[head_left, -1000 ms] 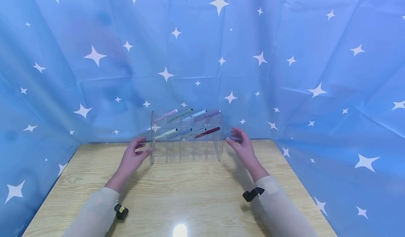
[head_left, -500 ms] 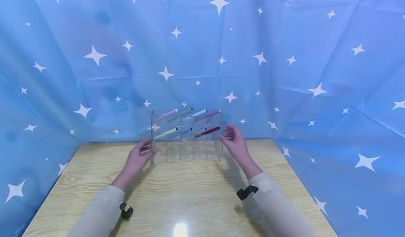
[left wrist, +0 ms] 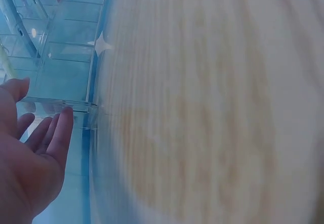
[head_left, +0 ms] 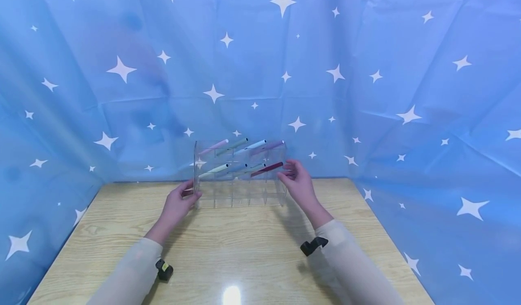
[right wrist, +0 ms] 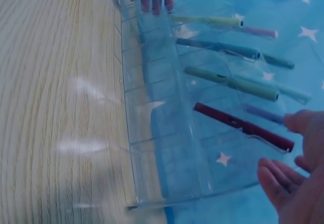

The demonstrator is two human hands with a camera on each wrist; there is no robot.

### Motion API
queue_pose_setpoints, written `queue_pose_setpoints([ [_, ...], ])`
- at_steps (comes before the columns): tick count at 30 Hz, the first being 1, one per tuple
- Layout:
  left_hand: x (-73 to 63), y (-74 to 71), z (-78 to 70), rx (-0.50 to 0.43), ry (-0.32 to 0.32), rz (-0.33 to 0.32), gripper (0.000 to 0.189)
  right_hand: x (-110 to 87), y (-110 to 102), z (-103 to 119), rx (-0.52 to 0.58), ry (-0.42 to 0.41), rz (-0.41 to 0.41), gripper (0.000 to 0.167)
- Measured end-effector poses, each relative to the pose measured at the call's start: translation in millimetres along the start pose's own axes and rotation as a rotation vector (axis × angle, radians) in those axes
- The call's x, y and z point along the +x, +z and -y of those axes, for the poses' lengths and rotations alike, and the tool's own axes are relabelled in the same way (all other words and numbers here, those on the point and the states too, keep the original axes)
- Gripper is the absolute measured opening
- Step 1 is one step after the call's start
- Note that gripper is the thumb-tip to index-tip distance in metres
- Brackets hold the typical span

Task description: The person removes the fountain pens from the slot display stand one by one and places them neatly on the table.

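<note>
A clear acrylic pen rack (head_left: 240,201) with compartments stands at the back of the table. Several pens lie slanted in its two upper rows, among them a dark red pen (head_left: 266,169) at the right. My left hand (head_left: 179,207) holds the rack's left end. In the left wrist view its thumb is inside the end panel and its fingers (left wrist: 62,138) lie along the outside. My right hand (head_left: 299,185) is at the right end, fingers loosely bent and spread from the thumb. In the right wrist view the fingertips (right wrist: 271,176) are right at the panel's edge, near the red pen.
The wood-grain table (head_left: 228,250) reaches forward from the rack, with a bright light reflection near its front. A blue curtain (head_left: 260,69) with white stars hangs close behind the rack and along both sides.
Both hands have moved inward to the rack's ends, the left rightward and the right leftward and slightly up. Over the last half second the left has stayed nearly still. The rack has not visibly shifted.
</note>
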State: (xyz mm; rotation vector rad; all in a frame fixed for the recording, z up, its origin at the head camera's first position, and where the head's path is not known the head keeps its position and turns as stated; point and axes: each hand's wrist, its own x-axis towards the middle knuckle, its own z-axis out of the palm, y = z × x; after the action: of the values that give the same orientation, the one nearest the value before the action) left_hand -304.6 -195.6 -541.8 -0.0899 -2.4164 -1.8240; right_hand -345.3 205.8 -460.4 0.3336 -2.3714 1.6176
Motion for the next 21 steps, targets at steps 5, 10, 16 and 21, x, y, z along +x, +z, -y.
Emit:
queue_pose_setpoints([
  [5,-0.1,0.9,-1.3,-0.005,-0.014,-0.005,0.058,0.3,5.9,3.2,0.011,0.016,-0.005,0.056],
  [10,-0.3,0.6,-1.3,-0.031,-0.026,-0.007,0.058,2.3,15.0,7.5,-0.011,0.042,-0.005,0.059],
  [16,-1.3,0.6,-1.6,-0.062,-0.02,-0.001,0.06,7.0,25.0,7.2,-0.016,0.069,-0.023,0.06],
  [21,-2.6,0.4,-3.4,-0.078,-0.031,-0.005,0.059,10.4,31.3,7.0,0.027,0.081,-0.014,0.059],
])
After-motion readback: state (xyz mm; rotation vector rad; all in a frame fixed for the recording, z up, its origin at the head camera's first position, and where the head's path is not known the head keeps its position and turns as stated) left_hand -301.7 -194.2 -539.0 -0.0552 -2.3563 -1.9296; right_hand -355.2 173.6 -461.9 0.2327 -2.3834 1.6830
